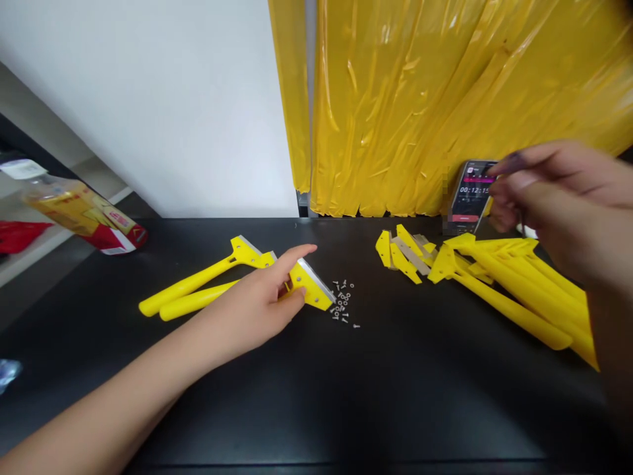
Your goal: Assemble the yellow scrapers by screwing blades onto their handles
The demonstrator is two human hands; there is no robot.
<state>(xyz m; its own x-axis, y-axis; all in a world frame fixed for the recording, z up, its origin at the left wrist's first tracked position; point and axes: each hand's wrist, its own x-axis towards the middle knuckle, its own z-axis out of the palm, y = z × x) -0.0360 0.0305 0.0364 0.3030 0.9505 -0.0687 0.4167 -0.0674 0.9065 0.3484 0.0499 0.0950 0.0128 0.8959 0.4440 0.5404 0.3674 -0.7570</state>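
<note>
Right hand (558,198) — fingertips together, contents unclear — overlapping phone (469,191); left hand (271,290) pinching scraper (315,291) by screws (339,308).

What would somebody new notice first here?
Probably the big, shiny yellow sheeting at the back. Then perhaps the yellow scraper in the left hand, near the middle, and the yellow handles piled at the right. Tiny metal bits lie beside the scraper's head.

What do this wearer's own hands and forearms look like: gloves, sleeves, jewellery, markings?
The left hand shows no glove or ring, and its forearm shows no sleeve or watch. The right hand is ungloved, blurred, with a dark mark near one fingertip; its forearm is too dark to judge.
</note>
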